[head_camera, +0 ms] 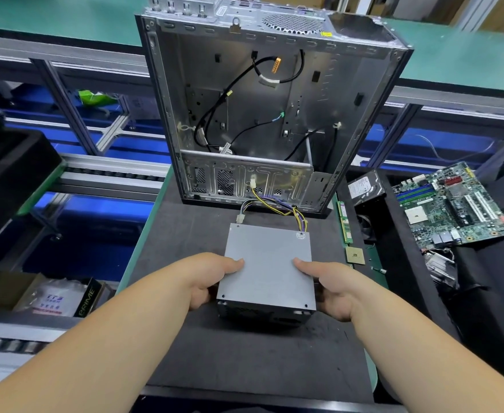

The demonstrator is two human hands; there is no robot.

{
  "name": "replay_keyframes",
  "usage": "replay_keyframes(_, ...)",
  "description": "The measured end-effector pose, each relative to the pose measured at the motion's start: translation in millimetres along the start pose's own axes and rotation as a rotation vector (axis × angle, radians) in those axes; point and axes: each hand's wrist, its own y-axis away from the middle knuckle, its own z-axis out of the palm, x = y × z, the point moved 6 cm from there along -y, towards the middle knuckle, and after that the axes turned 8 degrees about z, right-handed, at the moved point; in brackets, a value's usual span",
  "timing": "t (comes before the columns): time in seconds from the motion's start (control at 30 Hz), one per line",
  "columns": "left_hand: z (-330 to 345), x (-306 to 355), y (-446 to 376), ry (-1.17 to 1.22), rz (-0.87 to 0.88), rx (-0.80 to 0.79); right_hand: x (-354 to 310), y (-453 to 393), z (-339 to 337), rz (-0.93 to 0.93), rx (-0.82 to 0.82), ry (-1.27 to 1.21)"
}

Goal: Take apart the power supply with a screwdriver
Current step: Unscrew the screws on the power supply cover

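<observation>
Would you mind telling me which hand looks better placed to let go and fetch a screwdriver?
Neither clearly. The left hand and right hand hold opposite sides of the grey metal power supply box in matching grips, and no screwdriver is in view, so either could release.

black mat (185, 228); on it: power supply (267, 263); computer case (262, 108)

left hand (212, 281): grip on the power supply (267, 269)'s left side, thumb flat on top, fingers curled down the flank | right hand (331, 289): mirrored grip on the right side, thumb on top, fingers wrapped below | forearms: both bare, stretched forward, converging from the lower corners
</observation>
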Motion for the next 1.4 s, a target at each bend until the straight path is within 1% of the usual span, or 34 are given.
replay_keyframes(0.17,-4.0,-1.3,-0.4,0.01,-0.01,-0.022,-0.3,-4.3,-5.4,-0.019,-0.016,0.033)
replay_keyframes(0.3,-6.4,-0.7,-2.3,-0.005,-0.012,0.019,1.9,-5.1,-8.1,0.023,-0.005,0.008)
replay_keyframes(0.4,-5.8,-2.4,-3.9,0.034,-0.015,0.044,2.8,-5.6,-8.7,0.037,0.005,-0.013)
replay_keyframes(0.57,-0.4,-4.9,-3.5,0.078,-0.014,0.02,3.7,-6.0,-7.3,0.032,0.019,-0.032)
replay_keyframes(0.67,0.0,-3.3,-3.4,0.029,0.003,0.017,4.1,-4.8,-6.2,0.034,0.009,-0.051)
replay_keyframes(0.9,-2.6,-0.2,-0.4,0.082,-0.033,0.041,-2.3,1.2,-6.2,0.038,-0.024,-0.057)
replay_keyframes(1.07,-6.2,-1.5,2.5,0.058,-0.06,0.047,-5.4,9.3,-5.0,0.05,-0.017,0.023)
replay_keyframes(1.2,-11.4,4.7,6.8,0.029,-0.039,0.037,-10.7,20.1,-4.1,0.049,-0.016,0.072)
replay_keyframes(1.3,-12.8,15.7,12.2,0.01,-0.02,0.017,-20.7,27.2,-2.4,0.015,-0.02,0.107)
replay_keyframes(1.4,-12.3,30.3,20.8,0.05,0.029,-0.019,-34.4,36.4,2.0,-0.043,-0.047,0.118)
